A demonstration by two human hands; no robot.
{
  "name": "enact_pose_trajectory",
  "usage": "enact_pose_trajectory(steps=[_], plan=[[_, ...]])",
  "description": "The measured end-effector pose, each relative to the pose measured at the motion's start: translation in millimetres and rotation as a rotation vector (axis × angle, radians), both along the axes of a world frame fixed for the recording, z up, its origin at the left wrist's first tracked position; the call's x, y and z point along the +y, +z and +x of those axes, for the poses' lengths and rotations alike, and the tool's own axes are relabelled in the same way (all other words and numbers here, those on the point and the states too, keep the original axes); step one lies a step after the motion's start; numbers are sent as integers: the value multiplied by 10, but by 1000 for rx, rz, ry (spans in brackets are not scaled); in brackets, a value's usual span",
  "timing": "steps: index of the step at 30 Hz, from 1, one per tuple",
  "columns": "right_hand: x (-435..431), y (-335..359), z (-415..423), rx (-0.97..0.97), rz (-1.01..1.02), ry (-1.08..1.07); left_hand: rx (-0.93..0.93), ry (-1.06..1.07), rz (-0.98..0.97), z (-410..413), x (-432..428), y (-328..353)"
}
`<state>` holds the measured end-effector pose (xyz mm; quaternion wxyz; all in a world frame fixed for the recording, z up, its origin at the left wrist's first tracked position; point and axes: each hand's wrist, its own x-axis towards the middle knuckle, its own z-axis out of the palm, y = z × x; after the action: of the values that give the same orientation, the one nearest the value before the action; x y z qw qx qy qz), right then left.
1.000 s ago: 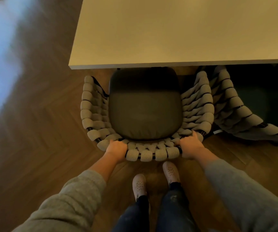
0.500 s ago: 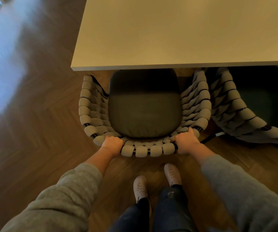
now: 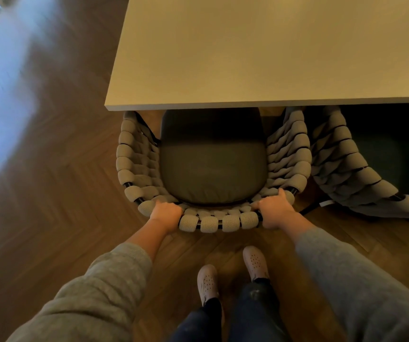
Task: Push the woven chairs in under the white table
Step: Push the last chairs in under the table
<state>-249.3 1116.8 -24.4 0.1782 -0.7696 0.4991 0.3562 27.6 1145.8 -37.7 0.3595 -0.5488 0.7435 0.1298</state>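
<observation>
Chair [image 3: 209, 223] of thick grey woven cord directly in front of the person, front part of its dark seat cushion [image 3: 213, 169] tucked beneath the near edge of the white bench [image 3: 260, 50], rear of the cushion and the curved backrest out in the open. Both woven arms reaching up to the bench edge, tips hidden below it

Left grip [image 3: 165, 214] curled over the backrest rim at its left end, knuckles up, fingers wrapped down inside toward the cushion. Right grip [image 3: 276, 211] clamped round the same rim at its right end, fingers folded over the cord, one finger lying straighter along the woven wall. 4 fat cord loops bare on the rim between the 2 grips

Second woven chair [image 3: 341, 169] to the right, turned at an angle, its woven side just beside the first chair's right arm, whether touching unclear; its dark seat in deep shadow under the bench

Grey sleeves [image 3: 95, 297] on both forearms, the left one pushed up above the wrist. 2 pale perforated shoes [image 3: 207, 282] on the herringbone wood floor [image 3: 50, 193] behind the backrest, right foot a little ahead of the left, dark trousers [image 3: 223, 322] above them. Bluish glare on the floor at far left
</observation>
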Motion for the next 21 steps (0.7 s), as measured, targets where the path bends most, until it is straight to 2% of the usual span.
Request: enact_pose_trajectory(steps=[13,21], plan=[[118,-72,-113,-13,-6,-62,106,-71,89,-62,55,-56],[69,-69,-21,-18,-43,-63,45,-75,87,20,-53,-27]])
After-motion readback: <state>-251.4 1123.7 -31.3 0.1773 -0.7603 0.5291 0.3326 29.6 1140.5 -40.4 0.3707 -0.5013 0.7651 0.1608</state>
